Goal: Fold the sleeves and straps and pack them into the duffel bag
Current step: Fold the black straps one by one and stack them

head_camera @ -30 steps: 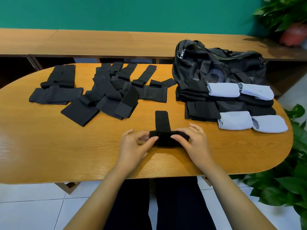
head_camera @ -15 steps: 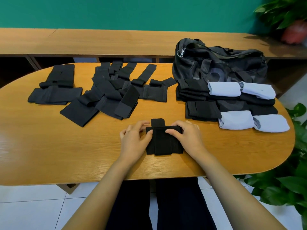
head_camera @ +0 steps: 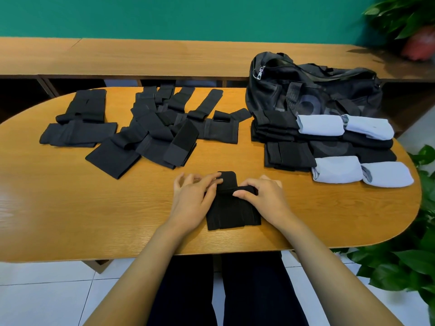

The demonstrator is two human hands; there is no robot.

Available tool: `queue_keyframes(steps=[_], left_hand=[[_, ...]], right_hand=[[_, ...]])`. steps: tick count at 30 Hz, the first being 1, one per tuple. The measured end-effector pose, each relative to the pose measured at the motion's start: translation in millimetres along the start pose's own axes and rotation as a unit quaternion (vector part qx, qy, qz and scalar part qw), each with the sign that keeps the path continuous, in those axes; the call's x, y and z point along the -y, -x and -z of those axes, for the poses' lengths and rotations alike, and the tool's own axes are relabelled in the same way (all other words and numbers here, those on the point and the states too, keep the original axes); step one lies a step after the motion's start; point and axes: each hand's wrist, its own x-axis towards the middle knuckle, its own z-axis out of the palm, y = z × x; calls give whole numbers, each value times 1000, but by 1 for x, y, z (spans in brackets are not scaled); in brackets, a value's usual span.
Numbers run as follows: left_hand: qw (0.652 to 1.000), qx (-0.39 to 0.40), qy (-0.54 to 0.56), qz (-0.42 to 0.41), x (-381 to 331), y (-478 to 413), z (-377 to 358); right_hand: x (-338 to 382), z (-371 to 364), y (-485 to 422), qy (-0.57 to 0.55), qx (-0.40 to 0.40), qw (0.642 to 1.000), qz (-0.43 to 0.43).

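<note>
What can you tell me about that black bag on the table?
The duffel bag is black, of soft, partly mesh-looking fabric, and sits slumped at the far right end of the table. A silver clip hangs at its left end. Stacked black folded pieces lie against its front. Whether it is zipped, I cannot tell.

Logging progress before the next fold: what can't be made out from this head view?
1. Inside of the duffel bag: head view, its own slumped fabric hides it.
2. Fold line of the strap: head view, left hand and right hand cover it.
3. Count in the unfolded pile: head view, black pieces overlap.
</note>
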Motion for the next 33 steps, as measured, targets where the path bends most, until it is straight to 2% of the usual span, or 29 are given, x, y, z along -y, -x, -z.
queue_keyframes(steps=[3,5,9,13,18,24,33], left_hand=[[1000,3,-13,1,-1,-2,0],[1000,11,-11,-5,-1,-1,-1],[998,27,2,-62,4,8,4],[987,77,-23,-139,11,18,13],[978,118,-68,-159,21,26,14],[977,89,-86,-175,19,29,13],[970,1,-108,-216,9,30,15]], right_hand=[[1,0,1,31,7,999,-6],[1,-3,2,73,-17,997,6],[-3,-4,11,128,-63,987,77],[-10,-2,24,177,16,965,190],[-20,-7,31,213,55,954,206],[-20,-8,31,221,33,948,225],[-21,-10,31,172,-109,930,306]])
